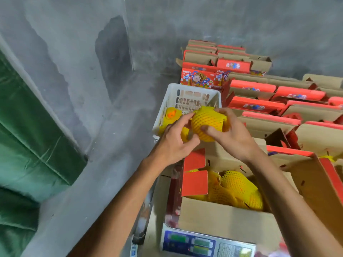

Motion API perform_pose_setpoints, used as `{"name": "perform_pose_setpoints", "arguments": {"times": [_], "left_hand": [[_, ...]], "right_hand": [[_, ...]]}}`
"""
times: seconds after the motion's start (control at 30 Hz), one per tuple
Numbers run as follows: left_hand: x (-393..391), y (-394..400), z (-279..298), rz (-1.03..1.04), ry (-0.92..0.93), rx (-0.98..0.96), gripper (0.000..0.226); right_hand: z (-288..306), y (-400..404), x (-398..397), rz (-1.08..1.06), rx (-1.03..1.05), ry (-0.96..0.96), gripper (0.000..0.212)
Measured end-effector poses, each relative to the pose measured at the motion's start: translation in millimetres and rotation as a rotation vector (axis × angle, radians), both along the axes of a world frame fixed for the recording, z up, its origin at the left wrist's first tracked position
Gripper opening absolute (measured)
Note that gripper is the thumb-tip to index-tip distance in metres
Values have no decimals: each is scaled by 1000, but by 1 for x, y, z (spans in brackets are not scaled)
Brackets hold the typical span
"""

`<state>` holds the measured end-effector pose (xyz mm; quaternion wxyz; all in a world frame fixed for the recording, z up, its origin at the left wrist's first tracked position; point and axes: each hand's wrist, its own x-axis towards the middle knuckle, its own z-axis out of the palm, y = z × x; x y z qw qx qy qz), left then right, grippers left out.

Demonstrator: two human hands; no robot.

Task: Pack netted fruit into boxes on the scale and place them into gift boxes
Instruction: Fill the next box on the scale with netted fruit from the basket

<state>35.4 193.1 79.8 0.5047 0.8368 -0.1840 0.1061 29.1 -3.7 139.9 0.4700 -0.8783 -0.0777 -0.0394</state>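
A netted fruit (207, 123) is held between both hands above the near edge of a white crate (185, 97). The right hand (230, 134) is wrapped over its right side and top, thumb laid across the near face, so the fingers are curled round it. The left hand (174, 141) is set against its left and lower side, fingers bent and touching the yellow foam net; whether the net is being pinched or only steadied cannot be told. The fruit looks roughly round, so no clear long axis is offered.

More netted fruit (170, 115) is seen lying in the crate just behind the hands. Below and nearer to the person, an open box (222, 217) stands on a scale (191, 243), with several netted fruits (237, 184) already inside. The box thus lies straight down and toward the body from the held fruit, slightly to the right. The right hand is judged the nearer to the opening and holds the firmer grip, so the lowering would probably be led by it.

To the right, rows of red gift boxes (256, 106) stand open on the floor (111, 145). The filled box has not yet been placed into one.
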Motion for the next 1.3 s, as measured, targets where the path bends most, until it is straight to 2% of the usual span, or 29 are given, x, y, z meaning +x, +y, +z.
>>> {"name": "perform_pose_setpoints", "arguments": {"times": [0.07, 0.13, 0.27, 0.33, 0.4, 0.5, 0.6, 0.73, 0.93, 1.3], "left_hand": [[-31, -12, 2, -33, -15, 63, 63], [-59, -25, -1, -44, -17, 117, 65], [-97, -39, -10, 36, -36, 191, 53], [-108, -39, -14, 91, -26, 120, 45], [-117, -35, -18, 137, -13, 77, 44], [-131, -26, -25, 141, 37, 113, 49], [-144, -18, -33, 154, 5, 177, 54], [-160, -10, -45, 194, 65, 121, 52], [-173, -1, -56, 239, 146, 69, 51], [-182, 3, -64, 254, 205, 26, 50]], "right_hand": [[-10, -20, -33, -62, 37, -1, 57], [-21, -39, -57, -131, -32, 64, 54], [-50, -54, -78, -179, -449, 324, 67], [-62, -44, -86, -125, -513, 328, 66], [-71, -31, -94, -25, -441, 308, 64], [-82, -20, -104, 88, -363, 265, 50], [-84, -21, -110, -23, -299, 159, 43], [-81, -25, -115, -143, -271, 43, 42], [-83, -20, -130, -127, -257, -5, 31], [-86, -19, -139, -104, -248, 4, 27]]}}
